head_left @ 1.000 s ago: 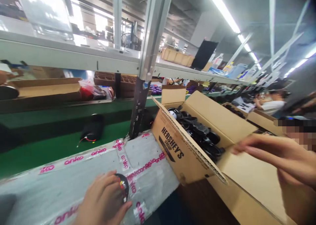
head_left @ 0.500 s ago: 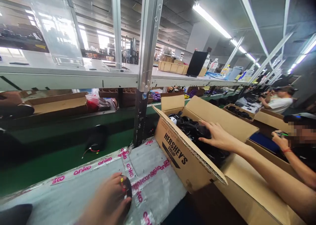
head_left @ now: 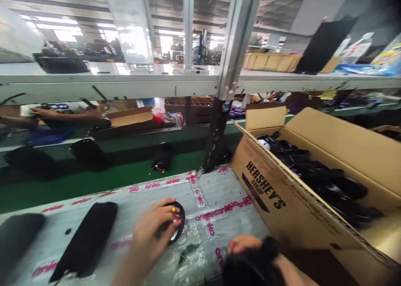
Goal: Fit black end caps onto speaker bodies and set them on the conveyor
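My left hand [head_left: 150,231] grips a round black part with red and yellow wires [head_left: 178,223] on the plastic-covered bench [head_left: 225,194], which has pink "anko" tape. My right hand [head_left: 247,248] is low at the bench's near side, shut on a soft-looking black item [head_left: 250,265], partly blurred. To its right stands an open cardboard box printed "Hershey's Syrup" [head_left: 263,185], filled with glossy black parts [head_left: 316,181]. Two long black pads [head_left: 87,240] lie on the bench to the left.
Beyond the bench runs a green conveyor belt [head_left: 103,181] carrying black items, one with wires [head_left: 162,157]. A metal post [head_left: 216,131] rises to a white shelf [head_left: 109,81]. A co-worker's hands [head_left: 53,113] work at the far left.
My right hand has come back out of the box to the bench, now holding a black item. The view has turned right, and the left hand stays on the round part.
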`<state>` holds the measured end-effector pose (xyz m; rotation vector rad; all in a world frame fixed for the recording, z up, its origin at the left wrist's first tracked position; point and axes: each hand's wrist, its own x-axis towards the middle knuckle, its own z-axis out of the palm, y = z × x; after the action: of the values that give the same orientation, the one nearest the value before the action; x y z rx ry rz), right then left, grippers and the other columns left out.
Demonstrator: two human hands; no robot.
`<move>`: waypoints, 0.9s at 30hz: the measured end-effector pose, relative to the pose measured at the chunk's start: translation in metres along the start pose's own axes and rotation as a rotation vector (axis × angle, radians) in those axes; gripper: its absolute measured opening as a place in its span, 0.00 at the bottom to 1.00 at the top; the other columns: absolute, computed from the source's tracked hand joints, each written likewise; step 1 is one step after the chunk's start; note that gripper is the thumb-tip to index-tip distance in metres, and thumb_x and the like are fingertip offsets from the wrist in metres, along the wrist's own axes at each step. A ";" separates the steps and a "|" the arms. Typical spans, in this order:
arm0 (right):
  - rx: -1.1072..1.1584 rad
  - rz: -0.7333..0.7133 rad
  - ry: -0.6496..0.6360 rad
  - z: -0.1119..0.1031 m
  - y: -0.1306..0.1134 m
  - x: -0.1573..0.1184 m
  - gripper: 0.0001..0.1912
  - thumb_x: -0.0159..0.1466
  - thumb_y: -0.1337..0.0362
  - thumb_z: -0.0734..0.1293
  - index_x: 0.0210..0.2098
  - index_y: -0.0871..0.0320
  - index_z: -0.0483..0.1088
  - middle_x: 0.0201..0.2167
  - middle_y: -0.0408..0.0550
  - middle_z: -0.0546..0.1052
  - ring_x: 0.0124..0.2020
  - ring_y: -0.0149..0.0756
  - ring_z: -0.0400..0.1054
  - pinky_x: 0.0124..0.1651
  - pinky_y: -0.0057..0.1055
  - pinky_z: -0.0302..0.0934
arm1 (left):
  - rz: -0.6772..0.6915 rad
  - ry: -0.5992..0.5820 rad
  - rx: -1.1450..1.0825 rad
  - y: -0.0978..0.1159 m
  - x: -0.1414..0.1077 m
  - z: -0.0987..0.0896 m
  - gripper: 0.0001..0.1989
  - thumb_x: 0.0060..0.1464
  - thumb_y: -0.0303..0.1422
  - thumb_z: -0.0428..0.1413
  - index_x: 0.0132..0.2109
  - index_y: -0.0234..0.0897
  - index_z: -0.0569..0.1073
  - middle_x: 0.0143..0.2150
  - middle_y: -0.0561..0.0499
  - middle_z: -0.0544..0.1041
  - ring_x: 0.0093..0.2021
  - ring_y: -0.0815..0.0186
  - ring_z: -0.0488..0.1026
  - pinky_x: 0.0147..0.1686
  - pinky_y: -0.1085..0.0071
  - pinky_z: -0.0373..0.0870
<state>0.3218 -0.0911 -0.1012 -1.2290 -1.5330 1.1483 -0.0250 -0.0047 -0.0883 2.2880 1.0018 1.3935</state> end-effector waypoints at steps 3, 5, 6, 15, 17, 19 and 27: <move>0.230 0.092 -0.095 0.047 0.043 0.017 0.44 0.51 0.39 0.82 0.61 0.50 0.72 0.54 0.56 0.82 0.53 0.59 0.79 0.54 0.52 0.75 | -0.211 0.038 -0.015 0.004 -0.010 -0.006 0.04 0.65 0.28 0.63 0.43 0.42 0.78 0.44 0.49 0.88 0.53 0.57 0.86 0.52 0.64 0.84; 0.063 0.137 -0.036 0.056 0.063 0.029 0.38 0.53 0.50 0.83 0.60 0.52 0.74 0.57 0.58 0.80 0.59 0.61 0.76 0.64 0.58 0.69 | -0.356 0.061 -0.028 0.007 -0.016 -0.008 0.02 0.65 0.31 0.64 0.42 0.42 0.78 0.45 0.49 0.88 0.54 0.57 0.85 0.52 0.64 0.83; -0.073 0.141 -0.026 0.053 0.069 0.033 0.36 0.54 0.56 0.83 0.59 0.53 0.75 0.61 0.59 0.78 0.64 0.62 0.72 0.70 0.61 0.63 | -0.402 0.064 -0.034 0.009 -0.017 -0.010 0.02 0.65 0.32 0.64 0.42 0.42 0.79 0.45 0.48 0.88 0.54 0.57 0.85 0.53 0.64 0.83; -0.579 -0.063 -0.365 0.023 0.053 0.040 0.51 0.53 0.76 0.71 0.73 0.37 0.67 0.82 0.41 0.54 0.83 0.62 0.42 0.79 0.67 0.46 | -0.484 0.028 0.013 0.021 -0.004 -0.010 0.06 0.64 0.37 0.67 0.39 0.42 0.81 0.39 0.51 0.87 0.43 0.58 0.85 0.46 0.64 0.80; -0.546 -0.032 -0.431 0.032 0.050 0.044 0.52 0.51 0.80 0.68 0.71 0.37 0.69 0.80 0.41 0.60 0.81 0.59 0.50 0.79 0.65 0.49 | -0.498 0.022 0.017 0.023 -0.002 -0.007 0.08 0.65 0.38 0.66 0.37 0.42 0.80 0.37 0.51 0.87 0.42 0.58 0.85 0.42 0.65 0.79; -0.472 0.026 -0.386 0.037 0.045 0.050 0.49 0.52 0.79 0.68 0.70 0.40 0.71 0.77 0.46 0.66 0.77 0.59 0.59 0.79 0.63 0.51 | -0.437 0.005 0.061 0.025 -0.001 -0.005 0.08 0.66 0.36 0.65 0.37 0.42 0.79 0.37 0.52 0.87 0.42 0.59 0.85 0.44 0.64 0.77; 0.605 0.182 -0.222 0.072 0.016 0.081 0.35 0.70 0.43 0.68 0.72 0.47 0.67 0.68 0.55 0.76 0.65 0.60 0.75 0.68 0.57 0.68 | -0.264 0.034 0.220 0.037 -0.010 0.009 0.08 0.68 0.25 0.60 0.50 0.42 0.73 0.45 0.53 0.86 0.46 0.60 0.84 0.60 0.58 0.61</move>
<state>0.2422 -0.0202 -0.1284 -0.8545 -1.1041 1.7551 -0.0047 -0.0378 -0.0789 2.1816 1.4734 1.2714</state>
